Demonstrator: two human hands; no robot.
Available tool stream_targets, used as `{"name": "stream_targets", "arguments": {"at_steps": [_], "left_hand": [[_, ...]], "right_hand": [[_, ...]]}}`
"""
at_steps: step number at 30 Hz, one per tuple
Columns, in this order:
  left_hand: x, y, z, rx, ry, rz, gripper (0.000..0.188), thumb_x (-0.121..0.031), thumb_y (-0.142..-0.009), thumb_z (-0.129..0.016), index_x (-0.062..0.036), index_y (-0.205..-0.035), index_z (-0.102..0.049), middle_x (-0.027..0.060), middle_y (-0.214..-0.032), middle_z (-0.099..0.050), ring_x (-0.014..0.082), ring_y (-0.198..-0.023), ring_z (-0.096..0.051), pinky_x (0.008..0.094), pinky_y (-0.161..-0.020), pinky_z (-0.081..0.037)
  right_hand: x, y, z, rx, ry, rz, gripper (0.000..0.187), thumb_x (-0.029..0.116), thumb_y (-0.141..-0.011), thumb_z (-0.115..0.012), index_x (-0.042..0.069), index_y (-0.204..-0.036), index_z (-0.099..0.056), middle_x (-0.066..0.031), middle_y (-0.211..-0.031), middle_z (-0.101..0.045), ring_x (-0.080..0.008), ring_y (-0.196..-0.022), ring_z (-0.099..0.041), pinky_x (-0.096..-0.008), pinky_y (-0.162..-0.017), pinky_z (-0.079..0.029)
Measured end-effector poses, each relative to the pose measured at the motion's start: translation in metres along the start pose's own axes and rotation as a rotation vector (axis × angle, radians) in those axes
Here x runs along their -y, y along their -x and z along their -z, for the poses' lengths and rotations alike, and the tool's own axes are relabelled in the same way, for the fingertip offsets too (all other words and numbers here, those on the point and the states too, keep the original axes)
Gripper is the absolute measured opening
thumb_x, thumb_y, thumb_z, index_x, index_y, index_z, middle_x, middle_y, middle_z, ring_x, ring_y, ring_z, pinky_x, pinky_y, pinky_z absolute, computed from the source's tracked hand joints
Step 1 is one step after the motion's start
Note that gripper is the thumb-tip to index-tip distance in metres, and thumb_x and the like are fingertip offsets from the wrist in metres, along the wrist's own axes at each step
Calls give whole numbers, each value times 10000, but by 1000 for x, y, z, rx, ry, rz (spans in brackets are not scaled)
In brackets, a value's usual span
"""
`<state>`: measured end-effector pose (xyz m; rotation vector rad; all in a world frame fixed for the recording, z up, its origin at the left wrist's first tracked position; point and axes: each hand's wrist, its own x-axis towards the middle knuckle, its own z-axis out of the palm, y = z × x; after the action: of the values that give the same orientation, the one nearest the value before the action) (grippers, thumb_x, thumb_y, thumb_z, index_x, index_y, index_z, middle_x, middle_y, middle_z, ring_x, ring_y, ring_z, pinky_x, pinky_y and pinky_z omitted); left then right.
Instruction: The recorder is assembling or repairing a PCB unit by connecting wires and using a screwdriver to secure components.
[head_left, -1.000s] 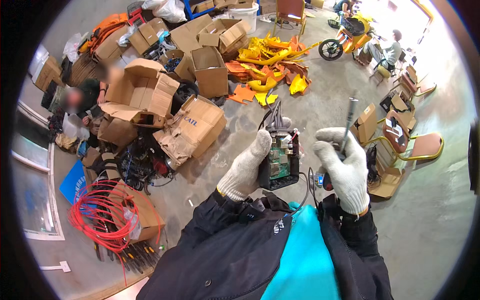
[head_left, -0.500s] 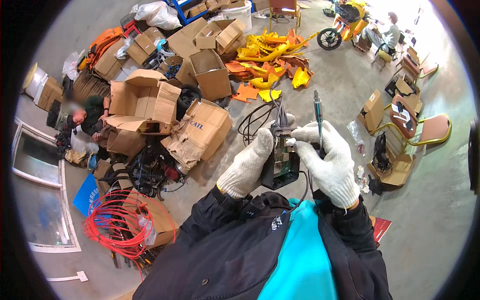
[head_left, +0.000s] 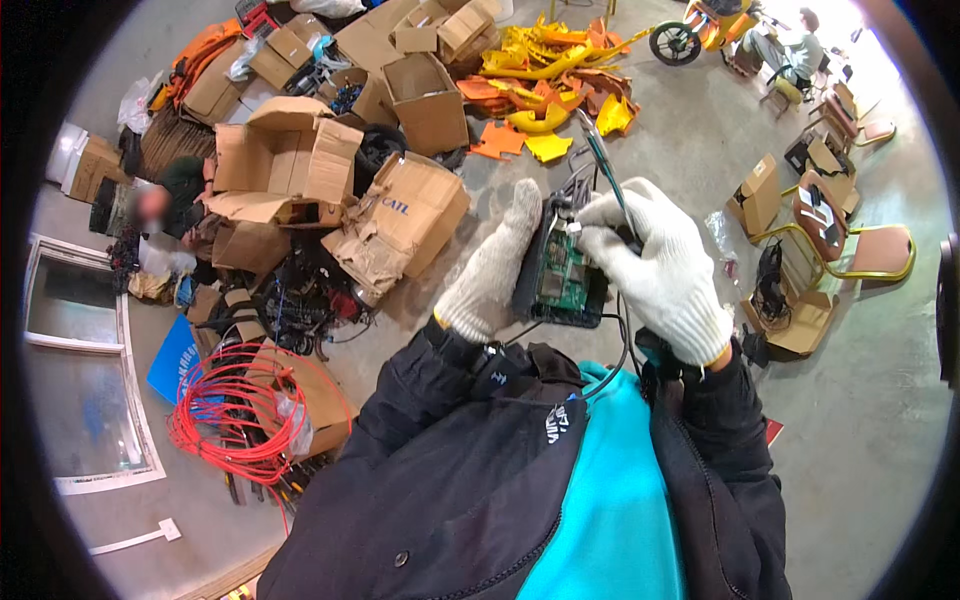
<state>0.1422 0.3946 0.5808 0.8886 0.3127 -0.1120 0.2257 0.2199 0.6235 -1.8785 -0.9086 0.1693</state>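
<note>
In white knit gloves, both my hands are at chest height. My left hand (head_left: 492,265) grips the left side of a black open-topped case (head_left: 522,292) that holds a green circuit board (head_left: 565,275). A small white plug connector (head_left: 574,228) sits at the thumb and fingertips of my right hand (head_left: 665,270), over the board's upper end. That same hand also carries a slim screwdriver (head_left: 600,155), its shaft pointing up and left. Grey cables (head_left: 575,190) leave the case's far end; a black cable (head_left: 622,340) loops below it.
Open cardboard boxes (head_left: 420,215) crowd the left, where a person (head_left: 180,205) sits. A red cable coil (head_left: 235,420) lies lower left. Yellow and orange panels (head_left: 550,85) are piled ahead. Chairs (head_left: 870,252) stand right; another person (head_left: 795,55) sits by a yellow scooter (head_left: 690,35).
The case has tipped, so more of the green board shows. My right hand has shifted right and nearer me, and the screwdriver now slants left. The cables are more hidden.
</note>
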Motion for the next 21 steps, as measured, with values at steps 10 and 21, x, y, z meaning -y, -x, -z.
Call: {"name": "stream_targets", "arguments": {"at_steps": [10, 21], "left_hand": [[31, -11, 27, -182, 53, -12, 529, -592, -1017, -619, -97, -1201, -662, 62, -962, -744, 170, -754, -743, 333, -665, -644], [44, -1, 32, -188, 52, 32, 570, -623, -1006, -618, -92, -1203, -676, 55, -943, -729, 134, -751, -709, 301, -663, -616]], "right_hand": [[-36, -8, -19, 156, 92, -15, 206, 229, -921, -659, 60, -1013, -734, -160, -956, -644, -351, -901, -663, -427, -801, -526], [-48, 3, -30, 188, 44, -69, 268, 252, -915, -662, 40, -1062, -733, -153, -939, -645, -323, -870, -669, -415, -787, -526]]}}
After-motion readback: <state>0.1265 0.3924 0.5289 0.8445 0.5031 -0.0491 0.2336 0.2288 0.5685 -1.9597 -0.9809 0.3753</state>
